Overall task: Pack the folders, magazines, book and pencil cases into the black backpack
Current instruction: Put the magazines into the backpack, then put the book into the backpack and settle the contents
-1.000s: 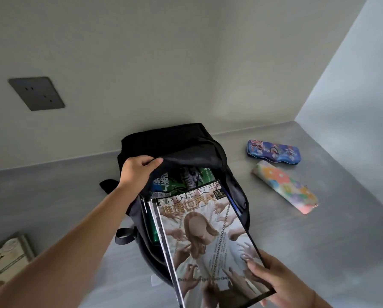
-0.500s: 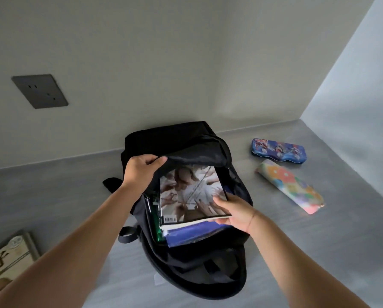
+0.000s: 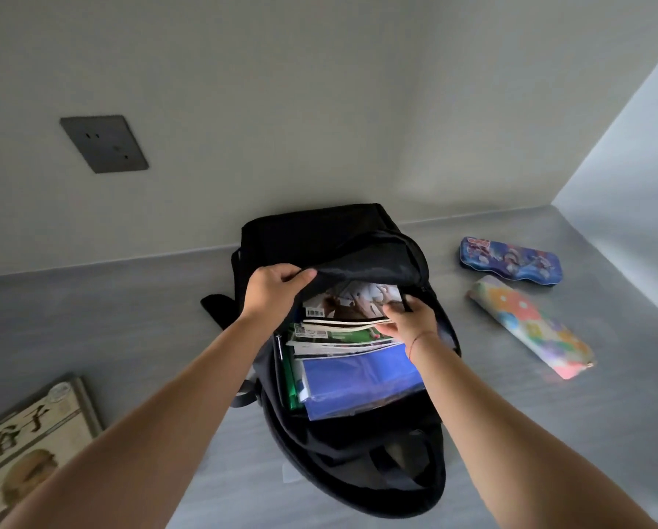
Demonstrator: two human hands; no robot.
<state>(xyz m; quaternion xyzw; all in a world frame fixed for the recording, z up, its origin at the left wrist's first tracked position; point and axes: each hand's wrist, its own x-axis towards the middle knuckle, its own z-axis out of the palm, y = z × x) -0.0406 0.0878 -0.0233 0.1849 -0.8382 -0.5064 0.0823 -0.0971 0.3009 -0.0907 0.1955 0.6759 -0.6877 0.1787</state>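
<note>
Fingers of the left hand pinch the black backpack flap up so its mouth gapes, while the right hand, fingers loosely spread, presses the magazine deep inside that backpack.

L hand holds backpack flap up; R hand on magazine inside; 2 pencil cases outside.

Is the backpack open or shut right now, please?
Open: the left hand lifts the backpack flap, exposing magazines and a blue folder inside.
</note>
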